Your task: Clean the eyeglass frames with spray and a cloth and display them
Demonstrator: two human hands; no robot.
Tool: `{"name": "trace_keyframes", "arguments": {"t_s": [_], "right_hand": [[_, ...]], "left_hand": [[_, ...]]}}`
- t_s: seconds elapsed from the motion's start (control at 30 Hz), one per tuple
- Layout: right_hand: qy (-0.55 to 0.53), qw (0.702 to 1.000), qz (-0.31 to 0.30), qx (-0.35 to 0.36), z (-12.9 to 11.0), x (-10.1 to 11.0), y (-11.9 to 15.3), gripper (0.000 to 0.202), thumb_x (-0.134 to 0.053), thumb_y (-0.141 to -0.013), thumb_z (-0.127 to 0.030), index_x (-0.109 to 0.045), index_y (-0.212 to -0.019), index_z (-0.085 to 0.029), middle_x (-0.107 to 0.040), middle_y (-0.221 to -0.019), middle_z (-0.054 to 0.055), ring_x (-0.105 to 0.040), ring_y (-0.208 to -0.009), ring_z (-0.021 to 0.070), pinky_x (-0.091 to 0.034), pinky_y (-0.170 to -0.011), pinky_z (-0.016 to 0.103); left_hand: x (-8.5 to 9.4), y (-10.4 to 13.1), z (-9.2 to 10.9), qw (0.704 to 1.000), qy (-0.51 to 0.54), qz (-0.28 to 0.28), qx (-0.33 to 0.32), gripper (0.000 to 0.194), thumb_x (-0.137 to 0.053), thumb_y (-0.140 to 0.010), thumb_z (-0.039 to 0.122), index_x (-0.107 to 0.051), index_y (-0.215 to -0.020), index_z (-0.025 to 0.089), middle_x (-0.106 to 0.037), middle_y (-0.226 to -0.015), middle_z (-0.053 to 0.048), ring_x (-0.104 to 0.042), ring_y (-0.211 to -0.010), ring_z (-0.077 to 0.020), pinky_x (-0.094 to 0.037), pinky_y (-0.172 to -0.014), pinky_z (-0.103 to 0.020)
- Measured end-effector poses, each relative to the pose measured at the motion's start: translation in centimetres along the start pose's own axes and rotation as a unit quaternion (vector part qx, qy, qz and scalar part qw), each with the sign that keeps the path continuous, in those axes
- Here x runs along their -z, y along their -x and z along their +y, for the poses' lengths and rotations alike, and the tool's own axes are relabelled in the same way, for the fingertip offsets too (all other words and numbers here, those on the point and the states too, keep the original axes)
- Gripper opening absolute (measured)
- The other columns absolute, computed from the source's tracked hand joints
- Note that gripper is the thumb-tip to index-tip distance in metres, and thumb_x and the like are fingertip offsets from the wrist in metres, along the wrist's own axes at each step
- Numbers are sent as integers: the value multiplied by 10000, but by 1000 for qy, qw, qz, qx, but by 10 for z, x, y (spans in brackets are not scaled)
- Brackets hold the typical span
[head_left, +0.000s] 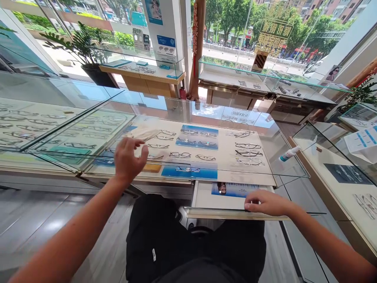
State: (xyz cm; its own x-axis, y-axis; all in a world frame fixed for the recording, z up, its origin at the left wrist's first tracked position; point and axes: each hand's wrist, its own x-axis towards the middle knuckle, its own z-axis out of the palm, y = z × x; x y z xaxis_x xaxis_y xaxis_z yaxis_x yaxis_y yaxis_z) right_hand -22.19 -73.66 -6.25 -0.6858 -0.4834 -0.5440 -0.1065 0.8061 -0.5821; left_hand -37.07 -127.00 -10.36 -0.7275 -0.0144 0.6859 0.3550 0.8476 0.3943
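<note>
My left hand (pixel 129 158) is raised over the glass display case (pixel 203 103), fingers curved and thumb apart, with nothing visible in it. Just beyond it, a crumpled beige cloth (pixel 144 134) lies on the glass top. At the front of the case a shallow drawer (pixel 203 201) is pulled out towards my lap. My right hand (pixel 266 202) grips the drawer's front edge, its fingers bent over the rim. Inside the drawer lies a blue printed card (pixel 232 189) with a portrait, partly covered by that hand.
Eyeglasses (pixel 180 155) sit in rows beneath the glass, some on blue cards (pixel 197 137). A small white-and-blue spray bottle (pixel 289 153) stands at the case's right end. Another glass case (pixel 321 157) borders the right side. More showcases and a potted plant (pixel 88 55) line the windows.
</note>
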Motion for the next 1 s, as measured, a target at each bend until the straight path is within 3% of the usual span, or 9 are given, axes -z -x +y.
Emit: {"name": "trace_keyframes", "arguments": {"t_s": [0.07, 0.13, 0.17, 0.23, 0.33, 0.4, 0.57, 0.83, 1.0], "right_hand": [[31, 998, -45, -19, -11, 5, -19, 653, -531, -1031, -774, -804, -872, -202, -788, -867, 64, -671, -776, 225, -457, -732, 342], [42, 996, -78, -27, -21, 6, -32, 659, -520, -1040, -763, -796, -836, -200, -783, -819, 60, -669, -725, 213, -421, -685, 331], [48, 995, -84, -20, -27, 6, -36, 632, -538, -1035, -754, -801, -858, -207, -791, -838, 56, -674, -732, 212, -408, -675, 327], [78, 994, -78, 18, -39, 2, -39, 542, -628, -994, -735, -810, -941, -227, -807, -922, 51, -683, -788, 220, -390, -672, 319], [136, 987, -49, 73, -59, -6, -38, 488, -726, -937, -713, -785, -983, -230, -795, -1001, 63, -681, -856, 240, -375, -673, 317], [160, 983, -36, 85, -66, -11, -38, 500, -717, -945, -715, -763, -923, -218, -772, -955, 71, -665, -830, 238, -363, -661, 322], [103, 992, -36, 71, -61, -14, -42, 570, -658, -981, -746, -784, -866, -202, -740, -849, 60, -622, -740, 197, -373, -654, 314], [-4, 994, -86, 67, -35, -14, -74, 610, -575, -1040, -705, -826, -889, -170, -777, -882, 62, -649, -773, 185, -436, -717, 308], [53, 997, 29, 54, -24, -26, -122, 393, -607, -1071, -499, -800, -942, -183, -787, -907, 43, -664, -828, 192, -449, -740, 302]], "left_hand": [[-14, 49, 24, 997, 44, -63, -8, 201, -681, -974, 378, -687, -851, 219, -607, -791, -28, -586, -801, -209, -516, -889, -368], [-33, 103, 39, 960, 179, -155, 147, 265, -731, -948, 387, -659, -751, 225, -587, -738, -18, -571, -752, -195, -518, -835, -339], [-45, 128, 43, 912, 248, -163, 282, 259, -771, -924, 385, -658, -757, 220, -576, -744, -13, -571, -749, -186, -522, -800, -315], [-72, 167, 46, 715, 373, -92, 584, 240, -875, -837, 320, -662, -884, 222, -610, -832, -5, -626, -808, -183, -544, -779, -281], [-111, 194, 41, 605, 408, -78, 679, 315, -859, -881, 379, -626, -1021, 220, -656, -991, -64, -723, -898, -232, -617, -784, -349], [-133, 197, 36, 564, 442, -80, 692, 308, -838, -919, 430, -633, -1004, 216, -657, -1012, -85, -745, -918, -236, -647, -822, -375], [-161, 198, 31, 522, 485, -44, 700, 274, -853, -934, 393, -650, -955, 211, -657, -984, -65, -703, -878, -172, -628, -838, -283], [-163, 214, 31, 520, 477, -23, 708, 291, -883, -922, 349, -646, -969, 187, -678, -942, -49, -724, -882, -169, -574, -750, -240], [-145, 238, 35, 517, 474, -19, 712, 250, -846, -959, 330, -649, -1009, 185, -708, -1002, -53, -733, -889, -160, -540, -699, -232]]}}
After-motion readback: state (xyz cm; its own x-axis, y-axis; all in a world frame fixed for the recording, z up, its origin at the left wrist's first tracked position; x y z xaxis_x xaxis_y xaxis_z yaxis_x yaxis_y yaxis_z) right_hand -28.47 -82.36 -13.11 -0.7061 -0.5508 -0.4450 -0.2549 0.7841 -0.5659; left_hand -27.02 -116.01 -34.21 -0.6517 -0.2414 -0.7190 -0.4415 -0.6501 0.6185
